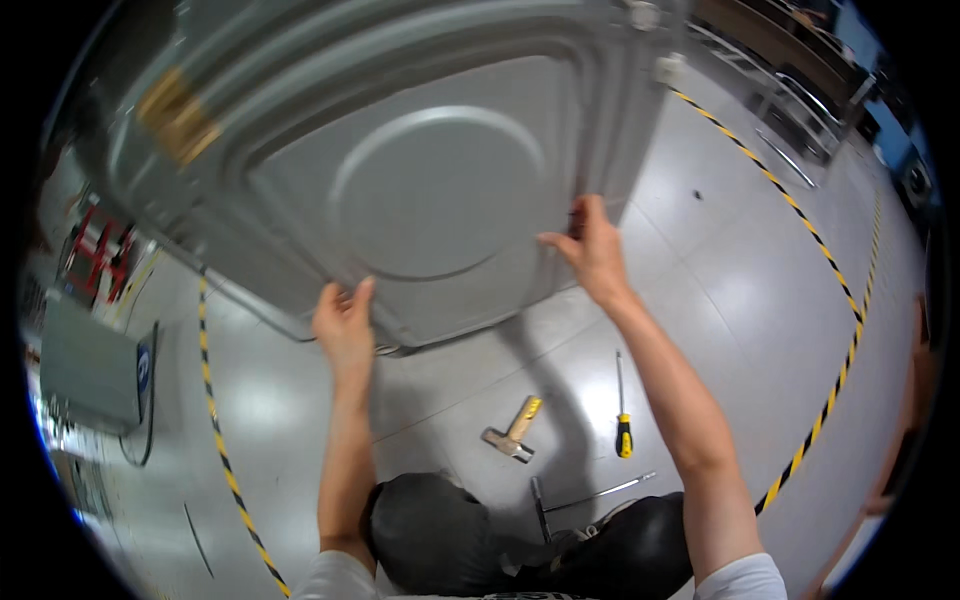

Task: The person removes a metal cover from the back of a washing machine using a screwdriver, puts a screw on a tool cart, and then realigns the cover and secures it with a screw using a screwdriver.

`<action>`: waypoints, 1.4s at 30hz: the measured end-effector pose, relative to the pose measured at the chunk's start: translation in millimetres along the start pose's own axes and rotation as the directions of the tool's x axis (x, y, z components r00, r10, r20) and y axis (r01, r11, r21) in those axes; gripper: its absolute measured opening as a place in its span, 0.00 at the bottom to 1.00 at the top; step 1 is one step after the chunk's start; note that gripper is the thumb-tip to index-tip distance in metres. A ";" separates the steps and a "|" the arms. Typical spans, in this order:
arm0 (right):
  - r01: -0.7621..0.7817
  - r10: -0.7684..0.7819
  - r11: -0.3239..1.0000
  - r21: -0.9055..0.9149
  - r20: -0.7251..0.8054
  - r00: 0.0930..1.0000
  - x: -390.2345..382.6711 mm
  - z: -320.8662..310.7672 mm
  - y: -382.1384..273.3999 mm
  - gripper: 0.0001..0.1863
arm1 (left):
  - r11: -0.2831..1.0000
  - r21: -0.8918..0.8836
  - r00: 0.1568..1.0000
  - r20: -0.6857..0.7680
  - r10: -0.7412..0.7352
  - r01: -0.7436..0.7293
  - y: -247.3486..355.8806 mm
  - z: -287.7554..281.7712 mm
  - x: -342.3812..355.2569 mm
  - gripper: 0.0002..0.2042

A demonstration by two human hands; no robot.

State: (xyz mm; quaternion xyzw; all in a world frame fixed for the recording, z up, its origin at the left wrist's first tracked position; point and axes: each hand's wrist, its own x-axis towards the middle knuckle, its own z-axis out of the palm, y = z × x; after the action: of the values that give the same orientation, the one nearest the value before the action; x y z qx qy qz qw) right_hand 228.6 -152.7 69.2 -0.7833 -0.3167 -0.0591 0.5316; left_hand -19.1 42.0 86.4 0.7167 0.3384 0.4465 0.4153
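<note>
A large grey sheet-metal appliance panel [440, 200] with pressed ridges and a round embossed ring fills the upper part of the view, tilted above the floor. My left hand [345, 325] grips its lower part, left of the ring, with thumb and fingers bent in. At the panel's right side my right hand [597, 250] holds on, its thumb stretched across the face and its other fingers partly hidden. Brown tape [177, 115] sticks to the panel's upper left. On the floor below lie a wooden-handled hammer [514, 430] and a yellow-and-black screwdriver [623, 420].
A T-handled metal tool [590, 497] lies by my knees. Yellow-and-black floor tape [213, 420] runs along the left, and more tape [800, 220] along the right. A grey box-shaped unit [90, 365] stands at left, a metal-framed cart [800, 110] at far right.
</note>
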 end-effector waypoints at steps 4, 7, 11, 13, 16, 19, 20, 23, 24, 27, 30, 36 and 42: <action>-0.043 0.042 0.999 0.018 0.054 0.998 0.3 -11.7 -6.4 0.29 | 0.948 0.311 0.998 -0.013 0.068 -0.060 30.4 3.7 -5.6 0.17; -0.034 0.034 0.999 -0.018 0.038 0.999 -0.4 -12.2 -5.6 0.28 | 0.850 0.512 0.992 0.057 0.112 -0.125 32.2 -3.5 0.7 0.21; -0.013 0.013 1.000 -0.027 0.002 1.000 0.8 -6.0 -2.0 0.29 | 0.739 0.643 0.979 0.107 0.171 -0.199 44.8 -9.5 6.9 0.23; -0.032 0.032 0.999 -0.035 0.002 0.999 -0.3 -5.1 -5.5 0.28 | 0.724 0.663 0.982 0.119 0.147 -0.189 45.5 -11.6 8.1 0.24; 0.029 -0.029 0.999 -0.036 -0.022 0.999 -1.7 -2.4 -4.9 0.28 | 0.692 0.682 0.971 0.129 0.204 -0.236 44.7 -13.9 9.2 0.23; 0.089 -0.093 0.992 -0.087 -0.042 0.995 -3.5 1.3 -7.1 0.26 | 0.663 0.708 0.968 0.142 0.204 -0.244 47.6 -14.3 9.5 0.23; 0.092 -0.097 0.989 -0.112 -0.034 0.995 -4.0 0.1 -9.9 0.26 | 0.649 0.718 0.967 0.155 0.203 -0.252 47.7 -15.2 10.0 0.23; 0.123 -0.128 0.971 -0.205 -0.016 0.992 -3.1 -4.8 -12.3 0.25 | 0.636 0.733 0.970 0.184 0.156 -0.242 53.2 -14.4 12.6 0.24; 0.136 -0.142 0.962 -0.238 -0.010 0.990 -2.8 -6.9 -12.8 0.25 | 0.637 0.735 0.972 0.193 0.134 -0.233 54.2 -13.7 12.9 0.24; 0.187 -0.219 0.896 -0.404 -0.033 0.975 -2.8 -11.1 -21.7 0.25 | 0.641 0.722 0.966 0.191 0.175 -0.260 46.8 -14.6 14.4 0.24; 0.237 -0.279 0.820 -0.521 -0.003 0.960 -1.7 -13.6 -24.0 0.25 | 0.632 0.734 0.968 0.182 0.171 -0.250 48.1 -14.4 12.9 0.24; 0.321 -0.386 0.744 -0.586 0.014 0.922 2.4 -17.9 -28.1 0.25 | 0.607 0.748 0.962 0.173 0.212 -0.268 48.9 -15.9 14.0 0.24; 0.239 -0.282 0.837 -0.492 -0.014 0.959 2.1 -11.4 -21.1 0.25 | 0.511 0.817 0.963 0.242 0.119 -0.268 65.8 -14.6 17.2 0.24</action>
State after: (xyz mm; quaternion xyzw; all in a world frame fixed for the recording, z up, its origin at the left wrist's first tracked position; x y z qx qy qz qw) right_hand 221.3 -156.8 91.8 -0.8377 -0.3721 -0.2419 0.3182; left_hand -18.6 32.9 155.4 0.8928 0.3959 0.2144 -0.0095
